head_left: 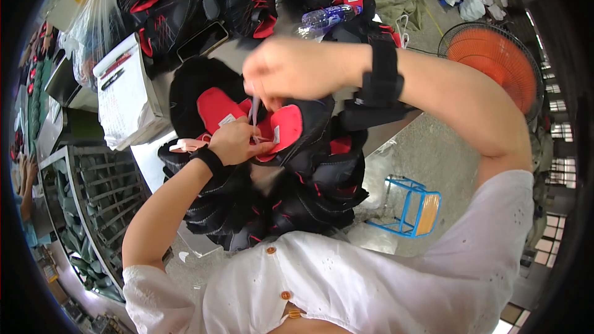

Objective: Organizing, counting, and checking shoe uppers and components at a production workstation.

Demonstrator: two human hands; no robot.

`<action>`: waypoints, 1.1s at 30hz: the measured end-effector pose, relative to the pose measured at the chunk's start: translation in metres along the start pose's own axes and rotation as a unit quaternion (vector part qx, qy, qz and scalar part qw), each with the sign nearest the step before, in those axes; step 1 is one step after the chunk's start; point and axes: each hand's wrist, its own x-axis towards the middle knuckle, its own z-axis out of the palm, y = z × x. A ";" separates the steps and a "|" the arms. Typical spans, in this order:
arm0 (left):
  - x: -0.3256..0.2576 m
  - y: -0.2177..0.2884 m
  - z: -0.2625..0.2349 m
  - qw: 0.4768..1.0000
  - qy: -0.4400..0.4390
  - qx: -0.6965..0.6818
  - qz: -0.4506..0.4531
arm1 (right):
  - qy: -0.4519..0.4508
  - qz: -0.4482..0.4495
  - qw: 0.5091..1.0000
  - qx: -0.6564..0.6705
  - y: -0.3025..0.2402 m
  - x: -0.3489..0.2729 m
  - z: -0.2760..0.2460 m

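Note:
Black shoe uppers with red tongues lie bunched on the table in front of me. My left hand (234, 142) is closed, thumb and fingers pinching at the lower edge of a red tongue (286, 128) with a small white label. Another red tongue (213, 108) lies to the left of it. Just above, my right hand (291, 69) is closed and blurred, with a thin pale strip (254, 111) running down from its fingers toward my left hand. What the strip is I cannot make out. More black uppers (309, 195) are heaped between my arms and body.
At the back lie more black uppers (241, 3), a phone (203, 42) and a plastic bottle (328, 18). Pens rest on a paper pad (127, 93) at left, above a metal rack (102, 195). An orange fan (492, 65) and a blue-framed stool (411, 207) stand right.

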 end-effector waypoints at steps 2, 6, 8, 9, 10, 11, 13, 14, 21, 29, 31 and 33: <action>0.008 -0.006 0.004 0.999 0.013 -0.028 -0.007 | -0.028 -0.012 0.999 -0.016 -0.007 -0.003 0.004; 0.023 -0.023 0.028 0.967 0.180 -0.165 0.076 | 0.006 -0.013 0.977 0.214 0.025 0.025 0.039; 0.033 -0.046 0.026 0.962 0.225 0.068 0.139 | 0.071 0.094 0.993 0.024 0.053 0.038 0.054; 0.037 -0.057 0.013 0.989 0.132 0.034 0.063 | 0.065 0.110 0.984 -0.127 0.068 0.040 0.056; 0.036 -0.042 -0.005 0.990 0.064 0.119 0.031 | 0.058 0.124 0.953 -0.268 0.084 0.041 0.059; 0.035 -0.053 -0.007 0.960 0.105 0.205 0.157 | 0.079 0.134 0.939 -0.306 0.083 0.043 0.066; 0.029 -0.049 -0.012 0.987 0.140 -0.012 0.079 | 0.125 0.148 0.918 -0.345 0.080 0.053 0.074; 0.024 -0.039 -0.023 0.989 0.133 -0.019 0.061 | 0.149 0.161 0.901 -0.374 0.071 0.057 0.076; 0.005 -0.064 -0.036 0.943 0.225 -0.233 -0.084 | 0.503 -0.048 0.679 -0.532 0.066 0.089 0.081; 0.014 -0.096 -0.017 0.953 0.257 -0.155 0.031 | 0.177 0.162 0.842 -0.484 0.071 0.117 0.074; 0.018 -0.096 -0.024 0.961 0.235 -0.145 0.030 | 0.179 0.171 0.864 -0.439 0.074 0.122 0.065; 0.010 -0.102 -0.031 0.969 0.227 -0.076 0.062 | 0.154 0.189 0.869 -0.430 0.075 0.140 0.066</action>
